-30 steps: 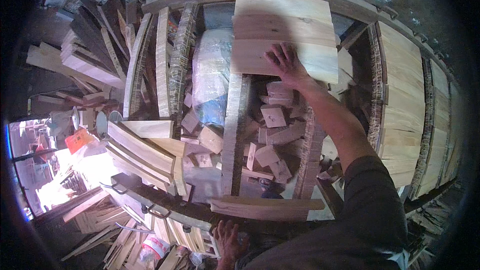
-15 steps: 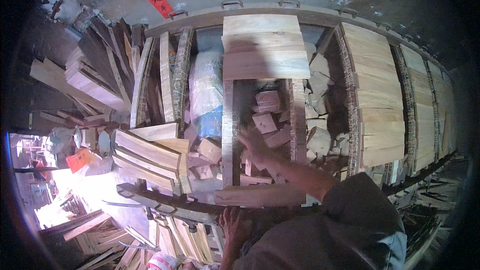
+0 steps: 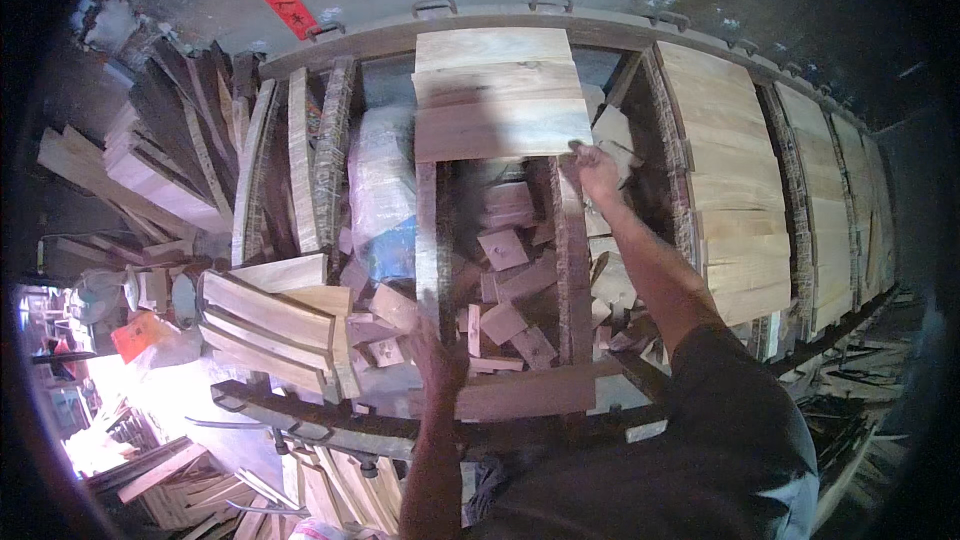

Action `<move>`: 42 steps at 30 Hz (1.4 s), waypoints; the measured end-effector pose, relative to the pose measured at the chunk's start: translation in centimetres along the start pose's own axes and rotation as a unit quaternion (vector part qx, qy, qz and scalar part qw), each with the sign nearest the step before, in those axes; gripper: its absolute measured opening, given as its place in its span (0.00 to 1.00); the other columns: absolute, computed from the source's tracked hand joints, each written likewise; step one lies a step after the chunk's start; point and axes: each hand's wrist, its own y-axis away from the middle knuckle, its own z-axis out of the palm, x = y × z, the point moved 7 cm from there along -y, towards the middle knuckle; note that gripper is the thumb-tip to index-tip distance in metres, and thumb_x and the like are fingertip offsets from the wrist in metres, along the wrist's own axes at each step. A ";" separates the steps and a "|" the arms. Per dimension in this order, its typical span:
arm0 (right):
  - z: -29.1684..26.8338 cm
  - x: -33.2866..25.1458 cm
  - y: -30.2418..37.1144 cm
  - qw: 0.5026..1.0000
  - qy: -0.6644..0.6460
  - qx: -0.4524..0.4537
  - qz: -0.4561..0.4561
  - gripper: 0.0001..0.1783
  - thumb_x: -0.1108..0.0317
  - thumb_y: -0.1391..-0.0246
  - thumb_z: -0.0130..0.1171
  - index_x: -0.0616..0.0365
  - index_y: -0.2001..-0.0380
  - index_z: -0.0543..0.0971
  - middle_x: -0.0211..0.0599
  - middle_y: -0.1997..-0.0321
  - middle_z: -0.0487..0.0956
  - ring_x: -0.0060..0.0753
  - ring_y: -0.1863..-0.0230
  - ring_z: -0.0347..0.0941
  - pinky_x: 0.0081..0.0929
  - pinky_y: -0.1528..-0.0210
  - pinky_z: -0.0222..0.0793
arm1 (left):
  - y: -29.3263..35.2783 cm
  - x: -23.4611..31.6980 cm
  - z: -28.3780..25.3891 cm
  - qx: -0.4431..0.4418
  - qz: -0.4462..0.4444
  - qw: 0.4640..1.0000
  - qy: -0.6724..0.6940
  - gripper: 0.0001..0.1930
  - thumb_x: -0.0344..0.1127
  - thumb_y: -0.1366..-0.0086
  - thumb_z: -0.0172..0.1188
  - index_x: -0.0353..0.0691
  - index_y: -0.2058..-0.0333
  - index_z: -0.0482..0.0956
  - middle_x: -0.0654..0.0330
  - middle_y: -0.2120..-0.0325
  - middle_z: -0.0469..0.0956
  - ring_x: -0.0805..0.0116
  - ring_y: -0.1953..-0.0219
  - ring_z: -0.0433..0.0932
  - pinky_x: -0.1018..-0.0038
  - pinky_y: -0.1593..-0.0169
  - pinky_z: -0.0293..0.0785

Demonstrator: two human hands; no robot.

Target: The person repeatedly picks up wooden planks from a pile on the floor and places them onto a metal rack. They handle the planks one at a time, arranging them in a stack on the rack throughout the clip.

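one hand (image 3: 599, 176) at pale boards (image 3: 502, 96)

three pale boards (image 3: 502, 95) lie side by side across two rails (image 3: 427, 230), partly shadowed.

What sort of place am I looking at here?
Probably a woodworking shop: pale, flat wooden boards lie side by side in the middle, small, blocky brownish wooden offcuts are heaped nearby, and long, pale wooden planks are piled at the left.

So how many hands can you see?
2: the right hand is at the pale boards' near right corner; the blurry left hand is by a wooden support's near end. Dark areas might hide others.
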 end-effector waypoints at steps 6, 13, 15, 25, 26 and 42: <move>-0.5 5.7 -13.9 0.989 0.136 0.051 0.005 0.14 0.69 0.47 0.64 0.62 0.57 0.83 0.41 0.63 0.85 0.26 0.61 0.80 0.28 0.55 0.74 | -12.9 -5.5 6.5 -0.168 -0.172 0.971 -0.009 0.49 0.58 0.41 0.64 0.27 0.33 0.55 0.31 0.39 0.66 0.36 0.40 0.70 0.50 0.38 0.66; 2.6 9.6 -25.5 0.978 0.186 -0.056 0.077 0.21 0.53 0.42 0.61 0.62 0.59 0.84 0.52 0.56 0.84 0.50 0.53 0.80 0.38 0.50 0.74 | -15.5 -6.6 8.7 -0.051 -0.175 0.983 0.005 0.47 0.54 0.42 0.63 0.29 0.33 0.55 0.36 0.43 0.71 0.39 0.42 0.72 0.52 0.42 0.69; 3.1 11.6 -26.7 0.989 0.106 -0.085 0.062 0.24 0.53 0.44 0.65 0.66 0.59 0.83 0.52 0.56 0.84 0.47 0.55 0.80 0.36 0.52 0.72 | -16.1 -5.7 8.1 -0.047 -0.160 0.985 -0.038 0.45 0.53 0.43 0.64 0.30 0.35 0.57 0.38 0.46 0.71 0.39 0.44 0.72 0.51 0.43 0.70; 2.5 -5.3 -22.1 0.923 -0.349 0.030 0.160 0.22 0.67 0.41 0.66 0.69 0.50 0.75 0.42 0.57 0.82 0.36 0.59 0.77 0.33 0.58 0.71 | -15.9 -5.0 8.0 -0.032 -0.152 0.980 -0.122 0.47 0.55 0.42 0.64 0.31 0.33 0.55 0.41 0.42 0.69 0.41 0.42 0.71 0.51 0.42 0.68; 1.9 -7.4 -21.2 0.928 -0.339 0.063 0.138 0.23 0.67 0.41 0.65 0.71 0.49 0.73 0.42 0.56 0.81 0.35 0.58 0.77 0.33 0.57 0.71 | -15.9 -4.7 7.7 -0.025 -0.154 0.980 -0.123 0.48 0.56 0.42 0.64 0.30 0.33 0.54 0.41 0.41 0.69 0.39 0.43 0.72 0.50 0.43 0.69; 1.5 6.6 10.1 0.869 -0.346 0.177 0.305 0.14 0.75 0.50 0.67 0.54 0.60 0.78 0.28 0.68 0.78 0.32 0.68 0.75 0.34 0.62 0.74 | -15.3 -4.4 7.1 -0.019 -0.100 0.994 -0.049 0.45 0.60 0.37 0.57 0.25 0.35 0.60 0.35 0.38 0.65 0.41 0.36 0.67 0.51 0.39 0.66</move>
